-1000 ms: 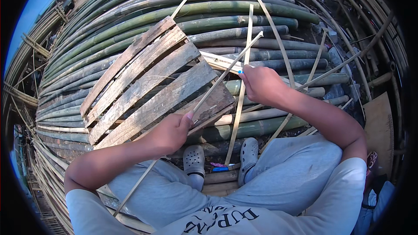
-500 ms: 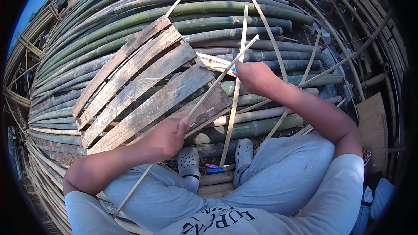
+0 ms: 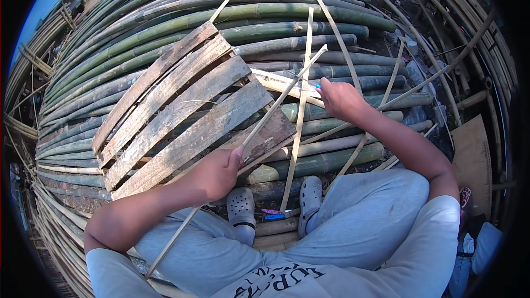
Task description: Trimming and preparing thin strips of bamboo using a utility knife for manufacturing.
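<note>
My left hand (image 3: 216,175) is closed round a long, thin bamboo strip (image 3: 263,122). The strip slants from beside my left leg up over the corner of a slatted wooden panel (image 3: 190,107), its tip pointing far right. My right hand (image 3: 341,99) is closed on a thin tool with a bit of blue (image 3: 318,86) showing at the fingers. Most of this tool is hidden, so its kind is unclear. A small gap separates the right hand from the strip. Pale split bamboo pieces (image 3: 276,81) lie behind, between the panel and the right hand.
Green and grey bamboo poles (image 3: 265,11) lie in rows under and beyond the panel. Several loose strips (image 3: 300,127) cross them on the right. My feet in grey clogs (image 3: 241,207) rest near a blue object (image 3: 274,217). A brown board (image 3: 473,160) stands at the right.
My right hand has moved right, away from the strip, with the tool in it. My left hand has barely shifted and still grips the strip.
</note>
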Tool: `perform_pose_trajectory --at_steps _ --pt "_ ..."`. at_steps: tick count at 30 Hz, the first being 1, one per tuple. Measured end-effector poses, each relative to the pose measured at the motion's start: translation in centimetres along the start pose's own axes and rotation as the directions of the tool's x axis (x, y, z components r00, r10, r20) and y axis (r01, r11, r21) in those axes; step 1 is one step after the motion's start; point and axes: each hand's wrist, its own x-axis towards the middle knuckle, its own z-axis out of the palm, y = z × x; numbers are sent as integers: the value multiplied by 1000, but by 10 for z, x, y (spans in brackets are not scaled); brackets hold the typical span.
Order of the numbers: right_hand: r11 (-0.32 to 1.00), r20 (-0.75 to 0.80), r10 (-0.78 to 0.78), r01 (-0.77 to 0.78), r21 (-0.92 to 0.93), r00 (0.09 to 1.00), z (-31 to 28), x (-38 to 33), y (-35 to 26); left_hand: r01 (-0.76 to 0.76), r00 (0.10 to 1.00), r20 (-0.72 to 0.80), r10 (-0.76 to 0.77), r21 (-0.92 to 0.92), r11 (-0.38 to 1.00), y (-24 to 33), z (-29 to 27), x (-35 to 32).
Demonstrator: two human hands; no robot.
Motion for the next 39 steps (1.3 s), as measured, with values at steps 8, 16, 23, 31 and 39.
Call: perform_pose_trajectory --at_steps 8,16,23,31,39 --pt "999 43 -36 35 29 998 -11 18 -5 -108 994 -26 109 42 993 -17 2 6" --pt "996 -17 80 -80 34 997 -5 24 21 53 995 90 -53 -1 999 5 -6 4" --pt "998 -59 17 -14 57 998 -2 22 5 270 954 185 -235 -200 942 31 -6 6" --pt "995 -72 -89 85 -56 993 -4 28 23 190 979 120 -167 -207 960 14 1 19" --pt "991 -91 131 -128 41 987 13 34 63 164 983 102 -151 -134 977 25 -2 16"
